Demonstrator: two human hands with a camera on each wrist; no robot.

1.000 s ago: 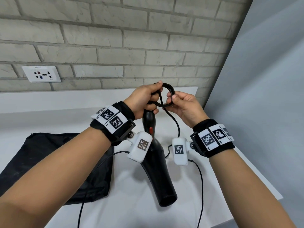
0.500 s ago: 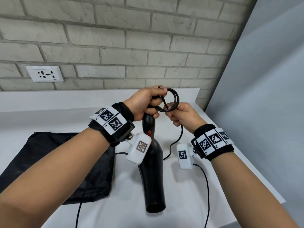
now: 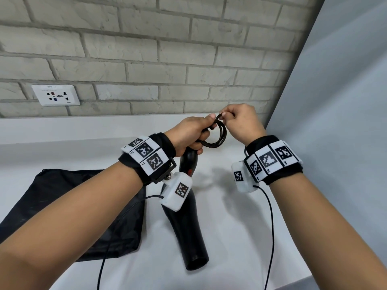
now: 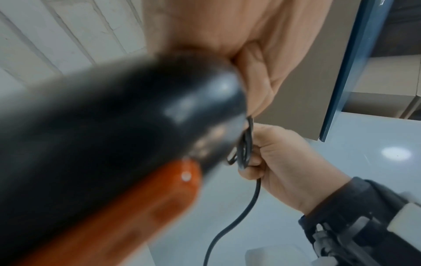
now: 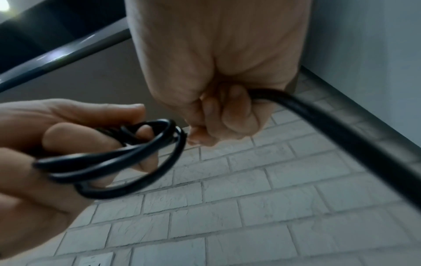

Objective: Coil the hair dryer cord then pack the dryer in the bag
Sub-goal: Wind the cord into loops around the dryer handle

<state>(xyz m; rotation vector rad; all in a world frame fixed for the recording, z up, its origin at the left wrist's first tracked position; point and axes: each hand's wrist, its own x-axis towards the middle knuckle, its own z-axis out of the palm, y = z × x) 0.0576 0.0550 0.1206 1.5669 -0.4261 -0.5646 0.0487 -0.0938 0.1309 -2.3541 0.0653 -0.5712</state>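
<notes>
Bare forearms here, no sleeves. Each wrist wears a black band (image 3: 165, 143) carrying white tiles printed with black square codes; a white camera block (image 3: 177, 192) (coded too) hangs at six o'clock, trailing a thin black cable (image 3: 270, 237).

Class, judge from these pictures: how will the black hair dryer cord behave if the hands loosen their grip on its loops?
The black hair dryer cord is probably springy: its loops keep round curves only while the left hand and right hand pinch them. Released, they would likely spring open. The free length sags, suggesting it is floppy.
</notes>
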